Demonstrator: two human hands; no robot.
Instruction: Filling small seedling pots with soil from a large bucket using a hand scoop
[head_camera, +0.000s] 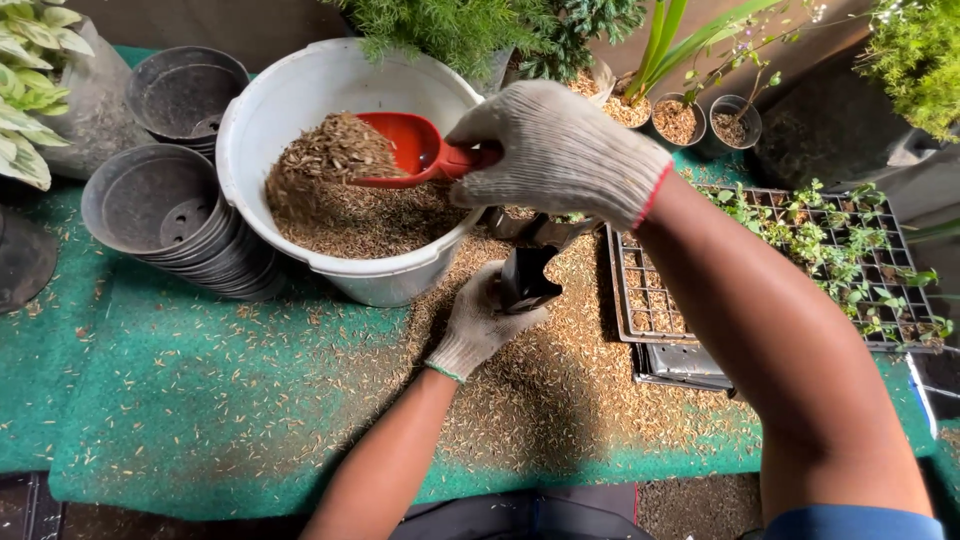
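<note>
Both gloved hands were busy: the right hand (560, 150) gripped the red scoop (405, 148) in the white bucket (300, 90), best lifted level, while the left hand (478, 322) clasped what seemed a small black pot (525, 278).

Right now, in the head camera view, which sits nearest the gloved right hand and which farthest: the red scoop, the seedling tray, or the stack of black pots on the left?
1. Red scoop: held in the right hand, over the white bucket.
2. Seedling tray: on the green mat, below and to the right of that hand.
3. Stack of black pots: far left, beyond the bucket.
</note>
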